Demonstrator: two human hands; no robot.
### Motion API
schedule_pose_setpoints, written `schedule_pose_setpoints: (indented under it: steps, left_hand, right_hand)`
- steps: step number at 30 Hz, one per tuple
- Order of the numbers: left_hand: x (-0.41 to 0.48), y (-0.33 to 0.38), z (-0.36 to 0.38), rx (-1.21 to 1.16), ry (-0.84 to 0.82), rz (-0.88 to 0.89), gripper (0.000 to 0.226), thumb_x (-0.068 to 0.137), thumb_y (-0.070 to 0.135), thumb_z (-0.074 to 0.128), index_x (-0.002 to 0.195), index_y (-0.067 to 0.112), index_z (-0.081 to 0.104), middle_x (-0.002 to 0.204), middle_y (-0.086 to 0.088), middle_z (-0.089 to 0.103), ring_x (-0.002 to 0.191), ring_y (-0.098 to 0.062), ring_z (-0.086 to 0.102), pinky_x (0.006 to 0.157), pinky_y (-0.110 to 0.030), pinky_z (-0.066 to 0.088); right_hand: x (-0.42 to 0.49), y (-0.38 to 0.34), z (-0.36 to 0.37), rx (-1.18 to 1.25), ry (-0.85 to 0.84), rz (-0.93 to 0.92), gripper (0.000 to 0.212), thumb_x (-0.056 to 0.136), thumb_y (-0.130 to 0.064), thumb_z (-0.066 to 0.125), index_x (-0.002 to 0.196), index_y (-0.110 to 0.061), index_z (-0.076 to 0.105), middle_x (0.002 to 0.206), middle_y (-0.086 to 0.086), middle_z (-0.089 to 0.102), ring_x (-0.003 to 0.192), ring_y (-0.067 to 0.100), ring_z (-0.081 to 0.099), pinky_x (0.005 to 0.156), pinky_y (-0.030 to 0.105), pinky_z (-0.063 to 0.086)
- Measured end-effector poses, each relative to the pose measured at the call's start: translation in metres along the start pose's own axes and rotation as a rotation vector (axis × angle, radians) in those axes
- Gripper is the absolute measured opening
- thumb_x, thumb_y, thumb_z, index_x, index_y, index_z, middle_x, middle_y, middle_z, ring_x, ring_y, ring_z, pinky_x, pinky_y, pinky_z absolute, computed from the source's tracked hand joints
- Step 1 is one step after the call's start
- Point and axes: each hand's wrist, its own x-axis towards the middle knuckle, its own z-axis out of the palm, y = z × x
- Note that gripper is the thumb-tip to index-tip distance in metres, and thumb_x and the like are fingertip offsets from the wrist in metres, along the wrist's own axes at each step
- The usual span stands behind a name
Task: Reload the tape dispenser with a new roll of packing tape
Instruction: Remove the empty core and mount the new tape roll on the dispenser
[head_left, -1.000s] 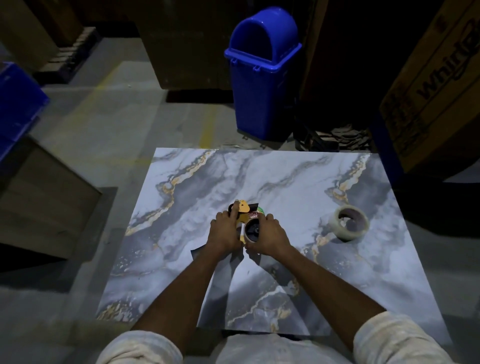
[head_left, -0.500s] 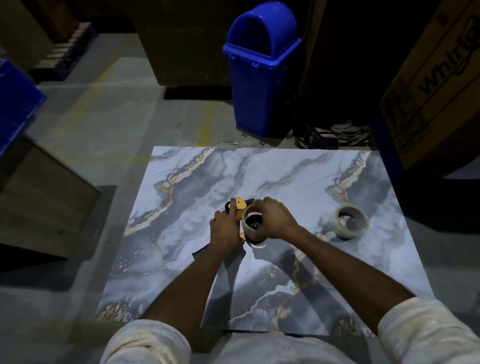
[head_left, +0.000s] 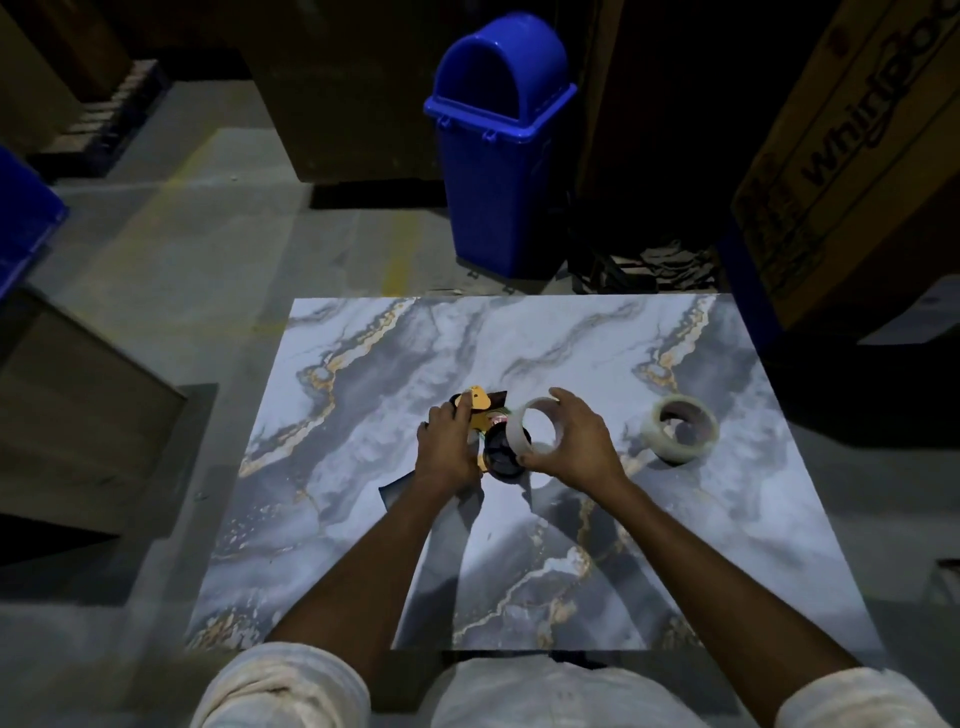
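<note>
Marble-patterned bench (head_left: 363, 519): left hand (head_left: 447, 452) clamps the tape dispenser (head_left: 493, 441) down at its centre, right hand (head_left: 576, 447) pinches an empty core ring (head_left: 519, 423) beside it; the new tape roll (head_left: 679, 428) lies well right.

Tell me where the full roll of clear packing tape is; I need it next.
The full roll of clear packing tape lies on the marble-patterned tabletop, right of the right hand, untouched.

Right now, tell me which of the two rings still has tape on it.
The tape roll lying alone on the table, right of both hands. The thin ring in the right hand looks like a bare core.
</note>
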Motion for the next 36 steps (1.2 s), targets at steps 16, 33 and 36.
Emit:
schedule_pose_setpoints:
  steps: [16,33,36]
  left_hand:
    - [-0.048,0.067,0.025,-0.158,0.356,0.195,0.061,0.075,0.031,0.071,0.131,0.011,0.058,0.124,-0.010,0.057,0.119,-0.033,0.049,0.105,-0.050,0.037]
    - [-0.067,0.186,0.111,-0.165,-0.113,0.118,0.065,0.089,0.044,0.059,0.147,0.020,0.041,0.139,-0.006,0.053,0.128,-0.030,0.045,0.102,-0.046,0.038]
    - [-0.070,0.188,0.115,-0.131,-0.094,0.124,0.056,0.088,0.043,0.059,0.137,0.020,0.047,0.132,-0.005,0.055,0.123,-0.031,0.048,0.096,-0.045,0.040]
  right_hand:
    - [-0.094,0.111,-0.025,0.123,0.324,0.318,0.085,0.061,-0.048,0.084,0.135,-0.021,0.051,0.128,0.005,0.053,0.125,0.023,0.048,0.093,0.040,0.053]
    - [-0.164,0.184,-0.048,0.138,0.217,0.368,0.111,0.063,-0.050,0.089,0.153,-0.019,0.031,0.151,0.006,0.047,0.137,0.026,0.046,0.108,0.044,0.046]
    - [-0.167,0.181,-0.054,0.128,0.211,0.350,0.115,0.063,-0.069,0.081,0.154,-0.028,0.025,0.156,-0.001,0.040,0.141,0.021,0.039,0.111,0.047,0.041]
